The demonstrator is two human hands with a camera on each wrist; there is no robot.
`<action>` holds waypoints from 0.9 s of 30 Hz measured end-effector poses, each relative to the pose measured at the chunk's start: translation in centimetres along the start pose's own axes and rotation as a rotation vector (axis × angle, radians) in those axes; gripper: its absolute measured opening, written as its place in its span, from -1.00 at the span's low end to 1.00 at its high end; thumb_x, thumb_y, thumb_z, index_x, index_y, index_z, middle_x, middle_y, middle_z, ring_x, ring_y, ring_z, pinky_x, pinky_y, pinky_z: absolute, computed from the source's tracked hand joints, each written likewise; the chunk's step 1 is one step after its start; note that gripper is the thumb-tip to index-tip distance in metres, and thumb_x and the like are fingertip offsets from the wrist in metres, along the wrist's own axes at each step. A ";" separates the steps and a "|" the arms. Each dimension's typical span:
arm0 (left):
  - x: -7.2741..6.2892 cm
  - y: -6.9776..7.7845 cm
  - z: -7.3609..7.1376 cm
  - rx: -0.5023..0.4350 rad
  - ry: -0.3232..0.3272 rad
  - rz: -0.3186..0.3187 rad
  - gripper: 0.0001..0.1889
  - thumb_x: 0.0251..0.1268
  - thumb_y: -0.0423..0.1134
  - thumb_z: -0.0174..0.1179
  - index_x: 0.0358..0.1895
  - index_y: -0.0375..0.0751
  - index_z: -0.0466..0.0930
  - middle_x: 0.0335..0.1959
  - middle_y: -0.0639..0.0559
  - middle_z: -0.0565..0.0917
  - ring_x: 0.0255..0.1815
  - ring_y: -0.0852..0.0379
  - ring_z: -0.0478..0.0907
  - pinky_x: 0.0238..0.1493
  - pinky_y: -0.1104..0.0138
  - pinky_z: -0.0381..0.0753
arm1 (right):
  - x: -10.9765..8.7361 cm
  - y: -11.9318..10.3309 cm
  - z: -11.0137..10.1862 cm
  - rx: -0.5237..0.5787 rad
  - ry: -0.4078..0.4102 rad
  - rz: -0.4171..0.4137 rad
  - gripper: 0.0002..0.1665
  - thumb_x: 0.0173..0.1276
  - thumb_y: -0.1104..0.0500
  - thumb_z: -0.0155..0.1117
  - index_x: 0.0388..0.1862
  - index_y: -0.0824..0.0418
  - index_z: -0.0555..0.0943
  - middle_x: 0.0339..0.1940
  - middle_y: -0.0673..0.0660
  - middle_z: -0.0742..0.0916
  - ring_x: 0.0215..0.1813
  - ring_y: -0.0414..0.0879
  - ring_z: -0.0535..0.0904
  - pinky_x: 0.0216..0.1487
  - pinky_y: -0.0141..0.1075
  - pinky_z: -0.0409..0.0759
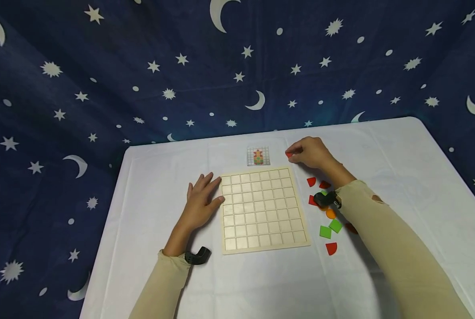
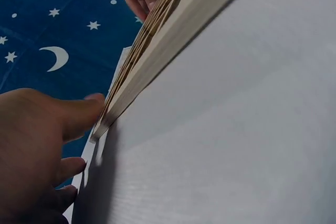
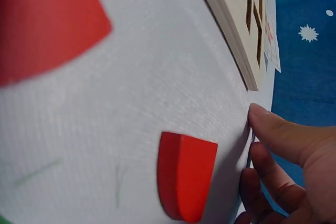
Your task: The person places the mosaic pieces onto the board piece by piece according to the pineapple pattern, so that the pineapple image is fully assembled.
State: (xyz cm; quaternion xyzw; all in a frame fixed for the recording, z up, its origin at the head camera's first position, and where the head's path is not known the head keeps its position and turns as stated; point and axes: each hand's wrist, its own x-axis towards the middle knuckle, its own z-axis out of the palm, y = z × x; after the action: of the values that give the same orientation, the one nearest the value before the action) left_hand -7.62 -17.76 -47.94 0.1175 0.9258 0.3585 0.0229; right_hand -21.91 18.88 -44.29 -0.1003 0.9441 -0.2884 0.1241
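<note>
A square wooden grid board (image 1: pixel 263 210) lies on the table. My left hand (image 1: pixel 199 201) rests at its upper left edge with fingers spread; in the left wrist view the thumb (image 2: pixel 84 113) touches the board's rim (image 2: pixel 152 66). Beyond the board's upper right corner, my right hand (image 1: pixel 311 153) pinches a small red piece (image 1: pixel 288 154) between thumb and fingertips. That piece is hidden in the right wrist view, where the hand (image 3: pixel 294 166) is seen from behind. A small card (image 1: pixel 258 156) with a coloured pattern on a grid lies behind the board.
Right of the board lie loose red quarter-round pieces (image 1: pixel 331 248), green squares (image 1: pixel 325 231) and orange pieces (image 1: pixel 331 214). The right forearm partly covers them. Another red piece (image 3: pixel 186 177) stands out close to the right hand. A dark star-patterned cloth (image 1: pixel 205 79) hangs behind the white table.
</note>
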 end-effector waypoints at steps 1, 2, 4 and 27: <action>0.0 -0.1 0.0 0.012 -0.002 0.006 -0.37 0.48 -0.02 0.22 0.54 -0.08 0.35 0.63 -0.18 0.20 0.70 -0.25 -0.10 0.59 -0.28 -0.37 | 0.0 0.0 0.1 -0.002 0.005 0.000 -0.64 0.30 0.18 0.49 0.08 0.18 0.77 0.08 0.26 0.77 0.21 0.17 0.55 0.31 0.10 0.46; 0.0 -0.1 0.1 0.022 -0.004 0.012 -0.36 0.47 -0.02 0.23 0.54 -0.08 0.35 0.63 -0.18 0.19 0.70 -0.26 -0.10 0.58 -0.29 -0.36 | 0.0 -0.1 0.1 -0.003 0.008 -0.001 -0.66 0.30 0.19 0.49 0.06 0.18 0.78 0.05 0.26 0.78 0.18 0.16 0.56 0.29 0.09 0.46; 0.0 -0.1 0.2 0.042 -0.006 0.023 -0.36 0.46 -0.03 0.23 0.53 -0.11 0.36 0.63 -0.19 0.19 0.70 -0.28 -0.09 0.57 -0.32 -0.34 | -0.1 -0.2 0.2 -0.004 0.012 -0.007 -0.71 0.28 0.21 0.50 -0.01 0.18 0.77 -0.06 0.24 0.77 0.07 0.15 0.56 0.20 0.05 0.49; -0.1 -0.1 0.1 0.091 -0.017 0.024 -0.38 0.49 -0.01 0.20 0.52 -0.11 0.37 0.65 -0.18 0.16 0.70 -0.27 -0.10 0.57 -0.32 -0.30 | -3.6 -5.1 3.9 0.460 -0.161 0.013 -0.82 0.33 0.21 0.47 -0.10 0.19 0.76 -0.30 0.11 0.80 -0.27 -0.05 0.64 -0.21 -0.31 0.60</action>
State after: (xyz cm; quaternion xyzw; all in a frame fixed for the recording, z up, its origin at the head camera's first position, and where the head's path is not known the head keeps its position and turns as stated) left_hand -7.53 -17.80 -48.11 0.1326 0.9395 0.3152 0.0212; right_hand -16.73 13.63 -43.84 -0.0861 0.8413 -0.4861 0.2203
